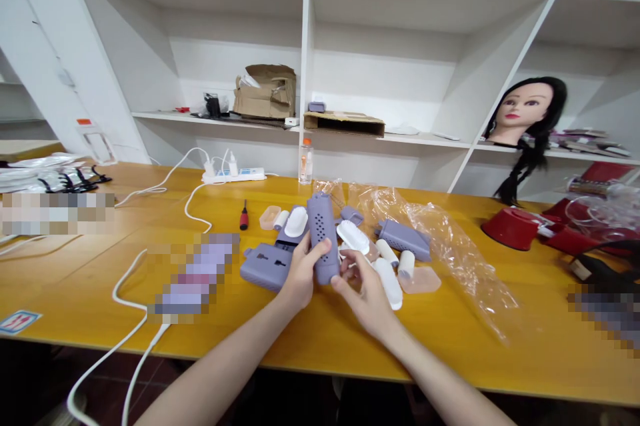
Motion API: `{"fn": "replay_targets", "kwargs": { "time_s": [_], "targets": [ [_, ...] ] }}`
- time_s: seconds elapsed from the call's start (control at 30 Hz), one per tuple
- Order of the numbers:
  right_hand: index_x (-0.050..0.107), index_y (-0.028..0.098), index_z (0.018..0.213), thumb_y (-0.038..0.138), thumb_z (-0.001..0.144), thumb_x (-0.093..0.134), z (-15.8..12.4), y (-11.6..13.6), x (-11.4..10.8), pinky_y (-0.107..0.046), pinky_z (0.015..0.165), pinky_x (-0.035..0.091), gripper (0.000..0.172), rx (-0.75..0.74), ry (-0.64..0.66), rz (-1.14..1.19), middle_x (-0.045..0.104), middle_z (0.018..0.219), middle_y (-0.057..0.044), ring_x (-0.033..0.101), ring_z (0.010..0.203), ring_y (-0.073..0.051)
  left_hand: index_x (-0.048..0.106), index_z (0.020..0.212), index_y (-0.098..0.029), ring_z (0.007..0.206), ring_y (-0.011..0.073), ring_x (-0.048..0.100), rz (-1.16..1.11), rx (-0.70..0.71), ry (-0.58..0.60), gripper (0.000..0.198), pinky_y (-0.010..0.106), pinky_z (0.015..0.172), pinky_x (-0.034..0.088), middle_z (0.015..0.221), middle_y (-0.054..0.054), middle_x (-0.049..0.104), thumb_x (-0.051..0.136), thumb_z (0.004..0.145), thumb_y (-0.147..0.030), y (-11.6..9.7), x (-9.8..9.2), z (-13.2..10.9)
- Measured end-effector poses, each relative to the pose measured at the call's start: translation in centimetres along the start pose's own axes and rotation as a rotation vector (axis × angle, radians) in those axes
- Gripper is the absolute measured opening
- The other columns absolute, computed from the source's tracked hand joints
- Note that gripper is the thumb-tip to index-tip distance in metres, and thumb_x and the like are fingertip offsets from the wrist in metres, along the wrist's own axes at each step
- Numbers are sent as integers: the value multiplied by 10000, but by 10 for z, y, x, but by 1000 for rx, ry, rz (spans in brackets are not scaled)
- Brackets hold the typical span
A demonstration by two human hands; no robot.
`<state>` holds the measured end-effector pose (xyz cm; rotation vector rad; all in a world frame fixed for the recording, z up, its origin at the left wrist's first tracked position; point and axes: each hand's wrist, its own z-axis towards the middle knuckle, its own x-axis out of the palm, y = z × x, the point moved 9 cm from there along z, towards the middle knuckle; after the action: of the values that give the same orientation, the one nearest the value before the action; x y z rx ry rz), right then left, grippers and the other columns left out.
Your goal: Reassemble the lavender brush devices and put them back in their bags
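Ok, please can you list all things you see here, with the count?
Perforated plastic casing: 1, lavender, upright in left hand.
Casing parts: 4, lavender, on table.
Oval covers: 2, white, among the parts.
Cylinders: 4, white, among the parts.
Shallow trays: 2, translucent peach, beside the parts.
Plastic bag: 1, clear, right of the parts.
Screwdriver: 1, red and black, left of the parts.
Power strip: 1, white, behind the parts.
Bottle: 1, clear, beside the power strip.
Table: 1, yellow, under all these.
Cardboard box: 1, brown, on a shelf.
Mannequin head: 1, black hair, on a shelf at right.
Left hand: 1, holding the casing.
Right hand: 1, beside the casing.
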<state>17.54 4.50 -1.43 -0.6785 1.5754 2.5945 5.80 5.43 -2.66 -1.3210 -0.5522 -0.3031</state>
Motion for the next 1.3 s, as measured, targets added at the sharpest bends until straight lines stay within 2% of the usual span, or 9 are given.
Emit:
{"fn": "replay_targets", "kwargs": {
  "time_s": [0.13, 0.2, 0.3, 0.43, 0.6, 0.7, 0.93, 1.07, 1.3],
  "targets": [
    [452, 230, 997, 423, 735, 597, 4, -23, -4, -289, 646, 424, 356, 237, -43, 300, 513, 931, -15, 552, 679, -138, 620, 968, -120, 812, 242, 642, -177, -133, 56, 423, 350, 723, 502, 867, 99, 691, 588, 711, -454, 8, 7, -1],
    [457, 223, 948, 420, 720, 609, 3, -28, 6, -266, 605, 414, 338, 341, 40, 416, 540, 904, -6, 580, 656, -133, 631, 962, -111, 810, 251, 646, -222, -162, 72, 456, 350, 711, 506, 865, 111, 696, 548, 722, -490, 10, 10, -3],
    [471, 211, 918, 390, 722, 602, -3, -23, 23, -242, 558, 404, 296, 427, 215, 587, 585, 821, 2, 601, 594, -127, 649, 895, -116, 729, 229, 650, -232, -184, -25, 437, 326, 661, 510, 817, 93, 701, 549, 715, -501, 14, 2, -5],
    [485, 210, 944, 315, 669, 647, -8, -15, 31, -251, 555, 430, 335, 463, 300, 743, 625, 800, 4, 612, 549, -128, 647, 817, -114, 633, 203, 630, -207, -229, -53, 436, 307, 595, 499, 733, 79, 685, 537, 716, -524, 21, -1, -7],
    [525, 173, 873, 295, 600, 716, -12, -21, 36, -270, 534, 434, 355, 511, 319, 746, 626, 688, 5, 599, 503, -138, 619, 826, -130, 569, 149, 566, -28, -91, -73, 399, 257, 541, 451, 644, 20, 625, 564, 723, -512, 16, -7, -5],
    [530, 164, 824, 290, 586, 733, -9, -27, 31, -245, 483, 401, 337, 503, 234, 710, 611, 626, 12, 548, 469, -113, 607, 967, -156, 760, 165, 592, 66, 29, -116, 401, 257, 652, 459, 865, 35, 658, 555, 752, -490, 9, -13, -2],
    [520, 175, 810, 229, 589, 677, -6, -34, 23, -232, 465, 357, 277, 500, 132, 651, 565, 588, 42, 490, 455, -92, 587, 1090, -207, 1080, 194, 529, 80, 55, -83, 387, 292, 911, 400, 1171, 44, 606, 539, 782, -438, 11, -10, 1],
    [524, 189, 838, 196, 589, 591, -7, -33, 24, -239, 482, 365, 258, 501, 135, 643, 551, 616, 52, 493, 452, -89, 573, 1111, -211, 1070, 194, 531, 58, 63, -4, 373, 293, 918, 392, 1152, 37, 616, 520, 801, -410, 7, -1, -2],
    [520, 193, 809, 148, 558, 516, -7, -30, 23, -237, 489, 364, 255, 481, 145, 633, 537, 600, 63, 509, 449, -91, 552, 1130, -201, 985, 202, 568, 51, 59, 19, 387, 298, 839, 433, 1110, 48, 627, 518, 803, -404, 4, 2, -5]
  ]
}}
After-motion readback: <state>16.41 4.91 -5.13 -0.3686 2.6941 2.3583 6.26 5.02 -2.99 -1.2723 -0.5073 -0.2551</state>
